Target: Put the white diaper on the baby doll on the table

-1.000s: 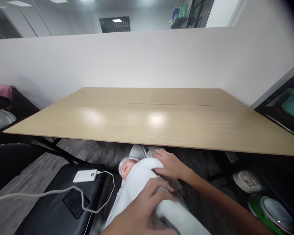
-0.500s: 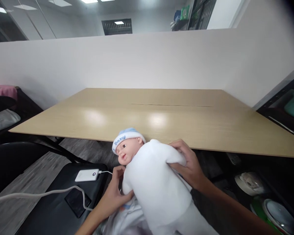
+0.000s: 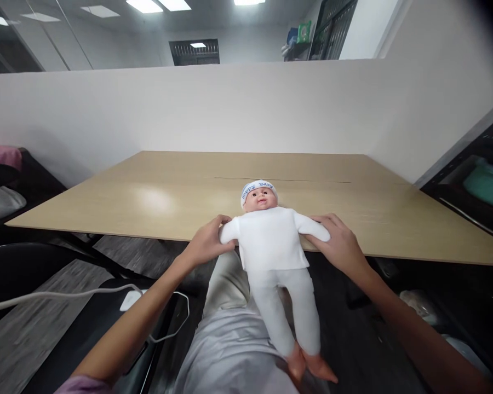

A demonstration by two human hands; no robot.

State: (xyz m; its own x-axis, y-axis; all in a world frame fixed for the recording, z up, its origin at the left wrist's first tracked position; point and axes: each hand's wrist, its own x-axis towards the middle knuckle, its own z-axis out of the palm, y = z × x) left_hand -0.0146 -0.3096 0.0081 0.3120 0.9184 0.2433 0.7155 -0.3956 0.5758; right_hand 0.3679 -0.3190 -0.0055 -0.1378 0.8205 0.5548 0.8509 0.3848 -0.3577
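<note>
A baby doll (image 3: 271, 238) in a white top, pale leggings and a lettered cap lies on its back, face up. Its head and shoulders rest over the near edge of the wooden table (image 3: 181, 191), while its legs slope down over my lap (image 3: 230, 339). My left hand (image 3: 208, 241) is closed round the sleeve on the picture's left. Round the other sleeve, my right hand (image 3: 337, 241) is closed as well. Both doll arms are spread outward, and the sleeve ends are hidden in my hands.
Left of my lap stands a black seat (image 3: 86, 339) with a white power bank (image 3: 130, 300) and a pale cable (image 3: 66, 295) on it. A white wall (image 3: 246, 109) rises behind the table. At the right is a dark shelf (image 3: 468, 186) with a teal item.
The doll has gone from leaning sideways near my lap to facing up, higher and straighter at the table edge. Both my hands have shifted onto its sleeves, and its legs now show.
</note>
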